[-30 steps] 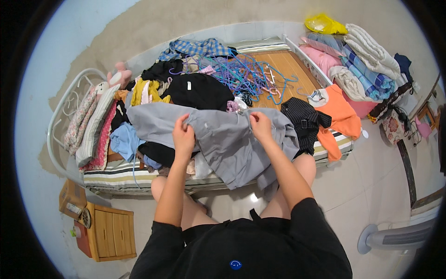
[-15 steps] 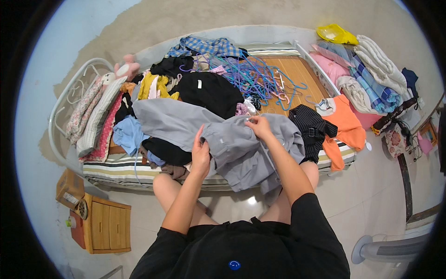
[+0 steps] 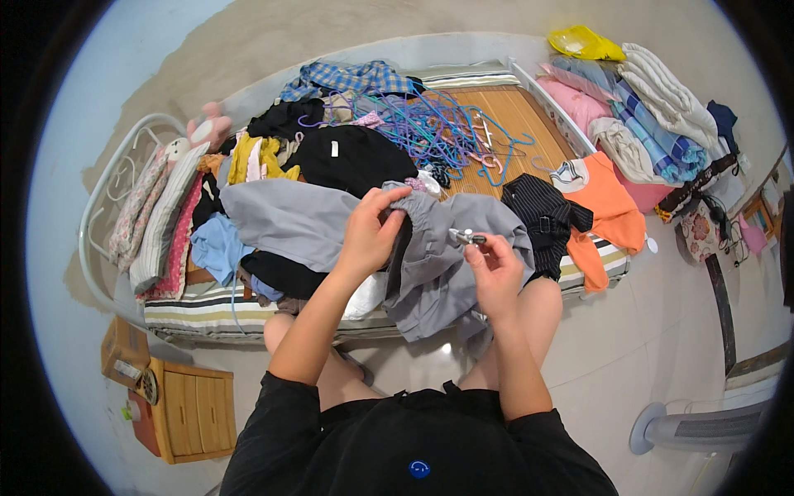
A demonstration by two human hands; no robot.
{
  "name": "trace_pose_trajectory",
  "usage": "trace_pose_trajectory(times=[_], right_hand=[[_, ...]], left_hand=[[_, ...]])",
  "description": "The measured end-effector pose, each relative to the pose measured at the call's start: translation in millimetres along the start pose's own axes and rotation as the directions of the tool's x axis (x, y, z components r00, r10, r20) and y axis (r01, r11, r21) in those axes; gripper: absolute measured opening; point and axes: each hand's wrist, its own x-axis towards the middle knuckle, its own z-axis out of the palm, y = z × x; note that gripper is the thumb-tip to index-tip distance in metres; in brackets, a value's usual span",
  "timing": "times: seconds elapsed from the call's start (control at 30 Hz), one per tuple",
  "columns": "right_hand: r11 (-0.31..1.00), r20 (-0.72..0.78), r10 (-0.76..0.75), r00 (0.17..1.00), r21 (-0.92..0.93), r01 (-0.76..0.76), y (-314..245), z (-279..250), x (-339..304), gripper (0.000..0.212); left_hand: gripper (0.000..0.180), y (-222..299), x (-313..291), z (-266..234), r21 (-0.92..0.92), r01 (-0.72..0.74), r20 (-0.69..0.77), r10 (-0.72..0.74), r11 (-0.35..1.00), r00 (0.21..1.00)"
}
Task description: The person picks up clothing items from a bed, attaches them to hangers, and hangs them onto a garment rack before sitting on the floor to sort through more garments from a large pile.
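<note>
Grey trousers [image 3: 430, 277] with a gathered waistband lie across my lap and the bed's front edge, one long grey part stretching left over other clothes. At the waistband, my left hand [image 3: 374, 230] is closed on the gathered edge. Just to the right, my right hand [image 3: 498, 273] pinches a small silver metal clip [image 3: 466, 237] in front of the grey cloth. Its exact shape is partly hidden by the fingers. A black garment [image 3: 351, 157] lies behind the trousers, and a black pinstriped garment [image 3: 542, 219] is right of them.
Tangled blue and purple hangers [image 3: 438, 124] lie on the bamboo mat [image 3: 496, 103]. An orange top [image 3: 608, 202] hangs over the bed's right front edge. Folded bedding [image 3: 662, 107] is piled at far right. A wooden cabinet [image 3: 197, 413] stands lower left, a grey fan [image 3: 703, 430] lower right.
My left hand has moved up onto the waistband and gripped it. My right hand has come off the cloth, down and right, and the silver clip now shows in its fingers.
</note>
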Motion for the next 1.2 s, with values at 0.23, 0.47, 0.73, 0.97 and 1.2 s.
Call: trace_pose_trajectory(times=[0.23, 0.47, 0.73, 0.97, 1.2], right_hand=[[0.971, -0.125, -0.206, 0.971, -0.151, 0.186, -14.7, 22.2, -12.3, 0.011], [0.94, -0.118, -0.27, 0.956, -0.249, 0.235, -24.1, 40.1, -21.9, 0.008], [0.908, -0.193, -0.325, 0.926, -0.339, 0.248, -21.1, 51.1, -26.7, 0.009], [0.896, -0.24, -0.345, 0.907, -0.372, 0.243, -17.5, 53.6, -29.7, 0.008], [0.839, -0.272, -0.44, 0.856, -0.465, 0.283, -13.2, 59.2, -27.6, 0.008]], left_hand=[[0.016, 4.9, 0.7, 18.0, -0.608, 0.295, 0.062, -0.327, 0.737, 0.943], [0.015, 15.8, 3.0, 12.3, -0.433, 0.228, -0.008, -0.257, 0.872, 0.967], [0.015, 19.8, 5.6, 6.6, -0.409, 0.253, 0.045, -0.257, 0.877, 0.965], [0.014, 15.0, 1.0, 17.0, -0.501, 0.301, 0.042, -0.325, 0.811, 0.945], [0.014, 28.2, 0.6, 23.9, -0.514, 0.278, -0.02, -0.335, 0.811, 0.942]])
